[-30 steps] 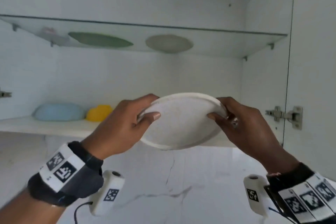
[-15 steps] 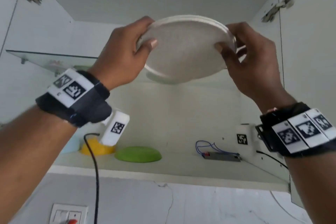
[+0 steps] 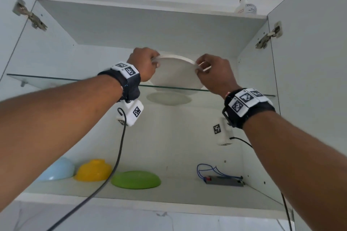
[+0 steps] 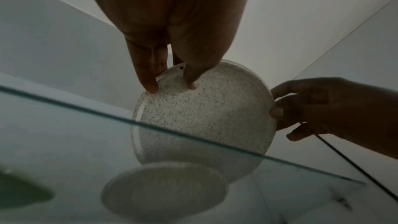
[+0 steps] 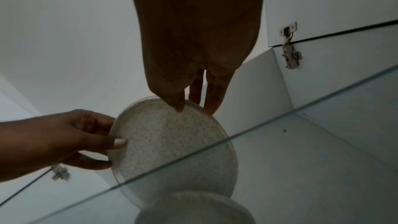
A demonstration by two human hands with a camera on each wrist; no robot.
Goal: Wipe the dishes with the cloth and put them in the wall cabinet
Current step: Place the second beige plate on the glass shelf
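Both hands hold a white speckled plate (image 3: 176,73) inside the open wall cabinet, tilted, its lower part just above the glass shelf (image 3: 56,80). My left hand (image 3: 153,61) pinches the left rim, thumb on the face and fingers behind it; my right hand (image 3: 201,66) pinches the right rim the same way. The wrist views show the plate (image 4: 206,111) (image 5: 168,142) between the left hand (image 4: 172,81) (image 5: 116,142) and the right hand (image 4: 277,110) (image 5: 193,106). A second pale plate (image 3: 169,98) lies on the glass shelf under it. No cloth is in view.
On the lower shelf (image 3: 178,191) stand a blue bowl (image 3: 58,169), a yellow bowl (image 3: 93,169), a green plate (image 3: 136,179) and a grey box with blue wires (image 3: 223,181). A spray bottle (image 3: 245,3) stands on the cabinet top. Both doors hang open, hinges (image 3: 267,36) at the sides.
Both hands have lifted the plate from lower-shelf height up and further into the cabinet, to just above the glass shelf. The head view has tilted upward.
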